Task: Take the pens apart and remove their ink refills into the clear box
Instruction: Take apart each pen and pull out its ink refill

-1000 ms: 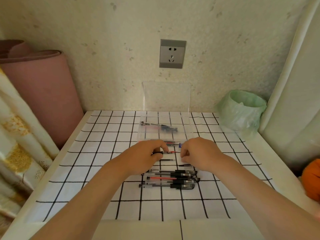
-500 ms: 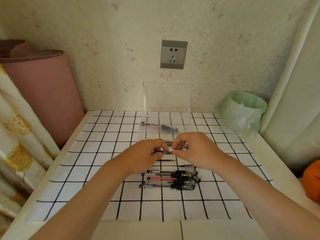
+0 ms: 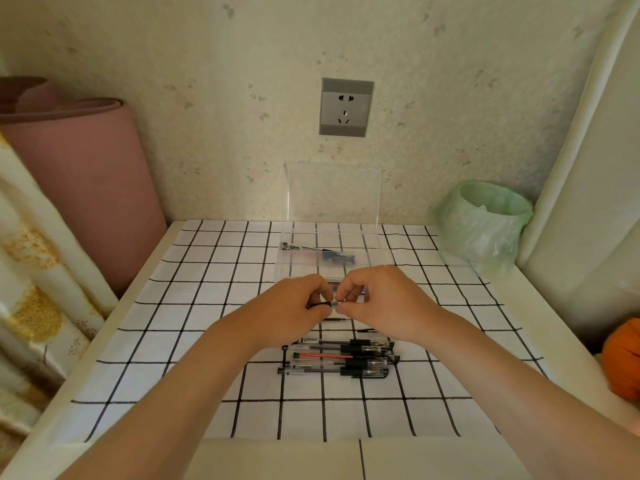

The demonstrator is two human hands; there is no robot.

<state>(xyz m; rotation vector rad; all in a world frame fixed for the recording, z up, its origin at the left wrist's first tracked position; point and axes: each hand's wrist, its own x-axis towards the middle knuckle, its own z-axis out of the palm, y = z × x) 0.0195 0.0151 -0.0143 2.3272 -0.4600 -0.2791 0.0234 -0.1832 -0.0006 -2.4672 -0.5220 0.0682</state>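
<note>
Two hands on one pen (image 3: 320, 304): left hand (image 3: 294, 306) grip pinching its barrel, right hand (image 3: 377, 299) grip, moved in closer, pinching its tip; I judge it not yet apart

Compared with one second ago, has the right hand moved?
Yes. Judged against the clear box, the right hand has shifted left, closing the gap to the left hand along the pen they both pinch.
</note>
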